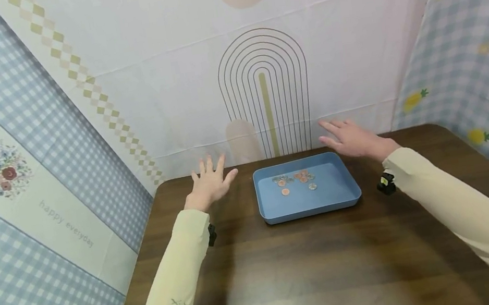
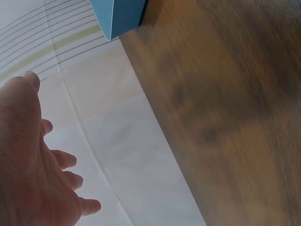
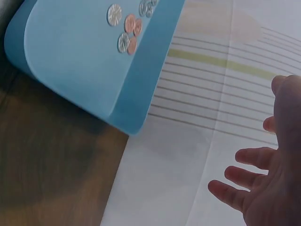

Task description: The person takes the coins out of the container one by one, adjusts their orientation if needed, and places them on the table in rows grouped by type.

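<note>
Flanking the blue tray (image 1: 342, 200) of coins (image 1: 295, 180), the left hand (image 1: 209, 183) and right hand (image 1: 352, 138) hover spread and empty, while the left wall reads "happy everyday" (image 1: 67, 223).

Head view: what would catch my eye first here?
A blue tray sits at the far middle of a brown table, with a scatter of copper and silver coins in its back half. Two open hands hover either side of it, the left hand and the right hand, holding nothing.
</note>
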### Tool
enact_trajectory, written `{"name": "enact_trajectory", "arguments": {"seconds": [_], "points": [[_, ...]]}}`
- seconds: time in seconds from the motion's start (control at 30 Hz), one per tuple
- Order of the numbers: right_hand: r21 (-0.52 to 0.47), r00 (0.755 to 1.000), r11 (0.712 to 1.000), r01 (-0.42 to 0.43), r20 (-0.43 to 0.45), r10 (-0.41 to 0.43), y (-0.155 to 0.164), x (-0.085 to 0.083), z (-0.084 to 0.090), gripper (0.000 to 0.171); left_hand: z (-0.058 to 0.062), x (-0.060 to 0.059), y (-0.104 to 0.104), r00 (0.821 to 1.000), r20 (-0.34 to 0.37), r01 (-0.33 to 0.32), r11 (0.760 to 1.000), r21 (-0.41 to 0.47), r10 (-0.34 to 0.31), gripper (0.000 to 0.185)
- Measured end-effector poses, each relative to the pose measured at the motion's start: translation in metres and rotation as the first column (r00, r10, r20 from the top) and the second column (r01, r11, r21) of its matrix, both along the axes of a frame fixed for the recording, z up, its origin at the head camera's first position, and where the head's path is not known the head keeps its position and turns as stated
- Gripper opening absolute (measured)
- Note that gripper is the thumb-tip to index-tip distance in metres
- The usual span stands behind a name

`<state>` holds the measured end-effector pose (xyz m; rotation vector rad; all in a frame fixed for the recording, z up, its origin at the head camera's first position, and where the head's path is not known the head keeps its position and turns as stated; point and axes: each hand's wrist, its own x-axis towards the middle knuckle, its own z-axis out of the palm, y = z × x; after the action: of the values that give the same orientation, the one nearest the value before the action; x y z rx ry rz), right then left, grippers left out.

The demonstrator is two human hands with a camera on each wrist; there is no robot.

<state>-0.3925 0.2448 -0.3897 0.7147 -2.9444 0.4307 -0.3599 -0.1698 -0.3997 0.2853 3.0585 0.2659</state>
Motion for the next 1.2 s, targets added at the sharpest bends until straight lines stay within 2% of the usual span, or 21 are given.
{"name": "enact_trajectory", "arguments": {"seconds": [0.3, 0.6, 0.73, 1.03, 1.2], "points": [[-0.042, 1.000, 0.999, -0.029, -0.012, 0.029, -0.023, 0.006, -0.018, 0.065, -0.010, 0.008, 0.006, 0.999, -0.020, 0.028, 1.000, -0.001, -0.028, 0.076], [-0.077, 0.997, 0.997, -0.003, 0.079, 0.009, -0.037, 0.012, -0.038, 0.068, -0.022, 0.013, 0.026, 0.998, -0.022, 0.062, 0.997, 0.048, -0.061, 0.070], [-0.084, 0.994, 0.996, 0.029, 0.107, -0.020, -0.041, 0.018, -0.047, 0.063, -0.028, 0.015, 0.036, 0.997, -0.014, 0.078, 0.995, 0.060, -0.077, 0.070], [-0.103, 0.995, 0.995, 0.006, 0.101, 0.004, -0.046, 0.022, -0.070, 0.051, -0.043, 0.018, 0.053, 0.994, -0.041, 0.101, 0.994, 0.037, -0.100, 0.074], [-0.129, 0.991, 0.992, 0.005, 0.135, 0.012, -0.048, 0.024, -0.078, 0.043, -0.050, 0.019, 0.060, 0.994, -0.039, 0.106, 0.993, 0.047, -0.104, 0.075]]}}
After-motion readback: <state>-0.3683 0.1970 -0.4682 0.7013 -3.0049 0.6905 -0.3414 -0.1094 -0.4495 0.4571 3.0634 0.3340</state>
